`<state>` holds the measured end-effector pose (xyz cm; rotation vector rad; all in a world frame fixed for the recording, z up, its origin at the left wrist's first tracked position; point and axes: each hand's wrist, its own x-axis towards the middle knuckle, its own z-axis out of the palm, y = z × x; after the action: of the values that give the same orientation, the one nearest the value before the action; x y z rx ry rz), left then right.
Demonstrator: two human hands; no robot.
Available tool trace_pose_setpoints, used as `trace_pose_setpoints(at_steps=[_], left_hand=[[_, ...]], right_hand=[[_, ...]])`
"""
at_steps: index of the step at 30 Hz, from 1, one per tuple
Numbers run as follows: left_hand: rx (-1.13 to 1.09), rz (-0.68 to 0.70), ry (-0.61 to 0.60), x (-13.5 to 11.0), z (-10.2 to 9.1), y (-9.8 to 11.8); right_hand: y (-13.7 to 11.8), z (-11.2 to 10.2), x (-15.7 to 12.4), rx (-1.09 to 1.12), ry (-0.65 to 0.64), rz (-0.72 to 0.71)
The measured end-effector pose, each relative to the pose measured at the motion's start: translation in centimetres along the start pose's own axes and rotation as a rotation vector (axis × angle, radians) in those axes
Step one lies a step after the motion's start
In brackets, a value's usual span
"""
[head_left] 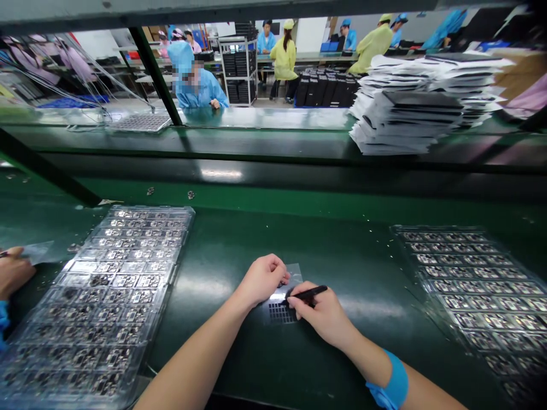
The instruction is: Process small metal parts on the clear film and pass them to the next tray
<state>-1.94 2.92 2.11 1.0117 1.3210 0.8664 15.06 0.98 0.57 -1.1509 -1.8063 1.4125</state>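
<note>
Near the middle of the green bench, my left hand is closed, its fingers curled over the upper part of a clear sheet. A small dark piece shows partly under those fingertips; its kind is hard to make out. Rows of small black stickers cover the lower part of the sheet. Just to the right, my right hand grips slim black tweezers, their tips pointing down and left at the top of the sticker rows. A blue band wraps my right wrist.
Clear trays of small circuit boards lie at left and right. A co-worker's hand is at the far left. Loose parts lie farther back. Beyond a raised ledge stand stacked white sheets; several people work behind.
</note>
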Motion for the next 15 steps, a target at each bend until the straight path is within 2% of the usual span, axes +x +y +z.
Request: trace_pose_setpoints(at_steps=[5,11,15], left_hand=[[-0.002,0.024,-0.001,0.0,-0.1,-0.1],[0.021,0.047,0.003,0.6,-0.3,-0.3],[0.031,0.059,0.000,0.4,-0.3,-0.1]], right_hand=[[0.3,-0.2,0.3,0.154,0.065,0.029],[0.4,0.7,0.9,-0.109,0.103,-0.047],[0.0,1.2,0.7,-0.164,0.109,-0.059]])
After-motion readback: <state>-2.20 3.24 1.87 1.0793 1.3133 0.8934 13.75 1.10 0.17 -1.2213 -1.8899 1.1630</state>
